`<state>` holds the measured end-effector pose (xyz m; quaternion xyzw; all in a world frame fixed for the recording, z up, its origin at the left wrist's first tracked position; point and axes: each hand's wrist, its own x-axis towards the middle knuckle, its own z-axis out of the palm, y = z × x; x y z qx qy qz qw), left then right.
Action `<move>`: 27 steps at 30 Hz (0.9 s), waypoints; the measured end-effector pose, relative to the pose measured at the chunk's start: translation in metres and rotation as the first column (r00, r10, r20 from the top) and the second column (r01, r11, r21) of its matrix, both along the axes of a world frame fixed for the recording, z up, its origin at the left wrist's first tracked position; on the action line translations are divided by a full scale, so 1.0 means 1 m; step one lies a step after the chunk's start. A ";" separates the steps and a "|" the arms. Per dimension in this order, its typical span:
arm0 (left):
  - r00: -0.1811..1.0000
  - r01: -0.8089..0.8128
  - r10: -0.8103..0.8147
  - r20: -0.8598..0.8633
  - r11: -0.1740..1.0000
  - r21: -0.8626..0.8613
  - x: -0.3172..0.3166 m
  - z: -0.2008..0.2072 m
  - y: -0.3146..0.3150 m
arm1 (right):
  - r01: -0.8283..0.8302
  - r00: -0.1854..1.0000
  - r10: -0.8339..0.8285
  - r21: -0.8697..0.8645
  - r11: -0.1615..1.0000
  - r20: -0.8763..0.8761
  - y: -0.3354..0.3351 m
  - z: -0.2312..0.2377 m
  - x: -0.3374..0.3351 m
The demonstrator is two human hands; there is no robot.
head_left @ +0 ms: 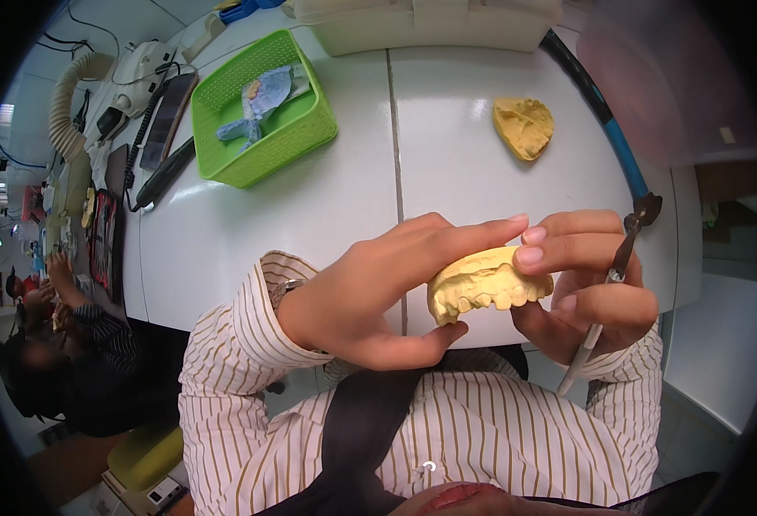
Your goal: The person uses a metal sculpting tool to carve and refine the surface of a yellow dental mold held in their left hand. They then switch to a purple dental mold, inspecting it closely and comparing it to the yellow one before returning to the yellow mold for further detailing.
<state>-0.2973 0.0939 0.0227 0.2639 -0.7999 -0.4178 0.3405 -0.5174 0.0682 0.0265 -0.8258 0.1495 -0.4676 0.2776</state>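
**Both hands around a yellow tooth model**

Nearest the body, the left hand (370, 297) and the right hand (589, 292) together hold a yellow plaster tooth model (486, 288) above the near edge of the white worktop (327, 206). The left hand grips the model from its left side, thumb underneath and long fingers stretched over the top. The right hand closes on the model's right end, fingertips on top and thumb below. That same hand also clasps a thin metal tool (606, 301) with a pale handle, which slants just right of the model, its dark tip pointing up and away. Both wrists wear striped shirt cuffs.

Beyond the model, to its upper right and well apart, a second yellow plaster cast (524, 127) lies flat on the worktop. A blue and black hose (606, 120) curves past the right of that cast.

Far up and left of the model stands a green plastic basket (262, 107) with a blue tray-like piece in it. Left of the basket lie dark handpieces, cables and a ribbed beige hose (64, 99). A pale box (430, 21) sits at the far edge, straight behind the model.

Far to the model's left, another person sits at the worktop.
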 end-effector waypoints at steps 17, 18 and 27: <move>0.983 -0.174 0.182 -0.006 0.927 -0.333 0.000 -0.009 -0.006 | 0.041 0.999 -0.039 -0.087 0.995 0.022 -0.008 -0.003 0.004; 0.982 -0.176 0.186 -0.002 0.922 -0.344 0.000 -0.008 -0.007 | 0.041 0.999 -0.040 -0.086 0.995 0.010 -0.008 -0.002 0.003; 0.970 -0.196 0.231 0.072 0.926 -0.321 0.000 -0.003 -0.002 | 0.044 0.999 -0.044 -0.016 0.999 0.000 -0.012 -0.007 0.004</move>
